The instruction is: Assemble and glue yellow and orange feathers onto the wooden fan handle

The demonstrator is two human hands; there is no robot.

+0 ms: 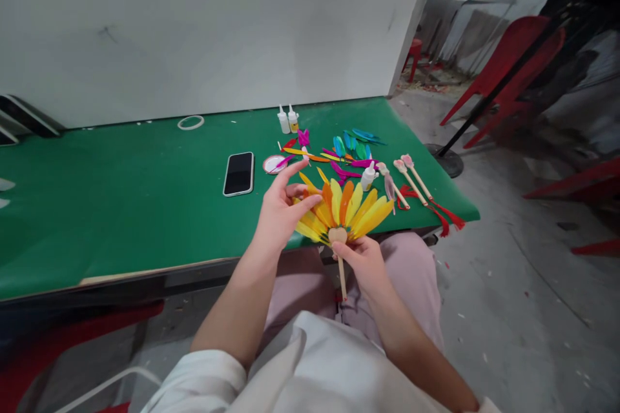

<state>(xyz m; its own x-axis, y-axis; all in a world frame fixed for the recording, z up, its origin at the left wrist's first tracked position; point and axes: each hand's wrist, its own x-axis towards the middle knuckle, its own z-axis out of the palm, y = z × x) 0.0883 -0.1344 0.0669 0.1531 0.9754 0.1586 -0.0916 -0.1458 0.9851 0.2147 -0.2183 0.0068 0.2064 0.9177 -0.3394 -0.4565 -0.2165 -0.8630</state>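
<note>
A feather fan (349, 210) of yellow and orange feathers, with a wooden heart at its base and a thin wooden stick, is held above my lap at the table's near edge. My right hand (364, 259) grips the fan at the stick just below the heart. My left hand (281, 210) touches the fan's left feathers, thumb and fingers spread around them, index finger raised.
On the green table (121, 206) lie a black phone (239, 173), a small pink dish (274, 164), loose coloured feathers (349, 145), glue bottles (287, 120), several wooden sticks with red tassels (416, 184) and a tape ring (190, 122). Red chairs (508, 71) stand at the right.
</note>
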